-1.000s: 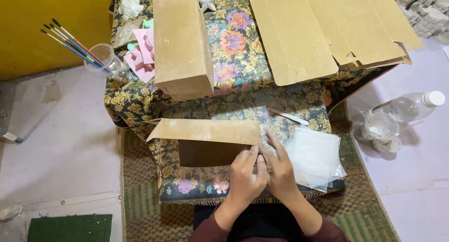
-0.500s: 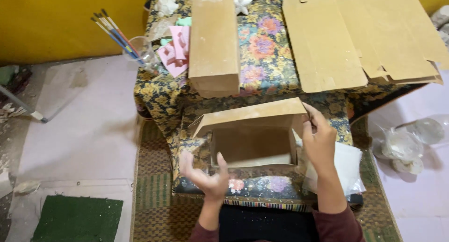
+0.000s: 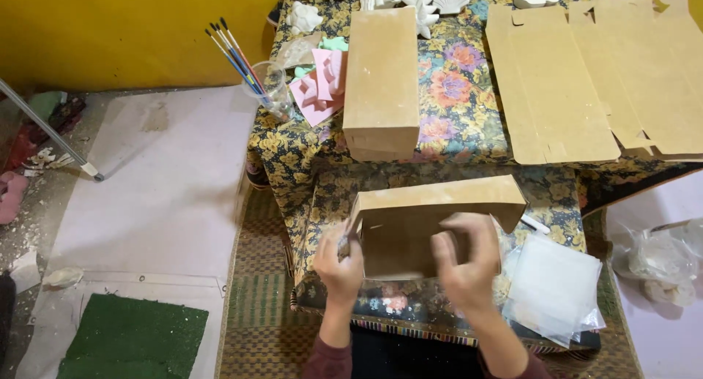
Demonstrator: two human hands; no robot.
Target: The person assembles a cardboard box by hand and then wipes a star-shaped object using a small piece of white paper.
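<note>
- You hold an open brown cardboard box low over the near edge of the floral-cloth table, its opening now facing you; half a second back it stood taller between your hands.
- Your left hand pinches the box's left wall, fingers closed on it; it hung free of the box before.
- Your right hand, blurred, has come down from the top corner; fingers curl on the front edge, grip uncertain.
- Closed brown carton lies beyond; flat die-cut cardboard blanks at right.
- Clear plastic bags just right of the box.
- Pink moulds and a cup of paintbrushes at left.
</note>
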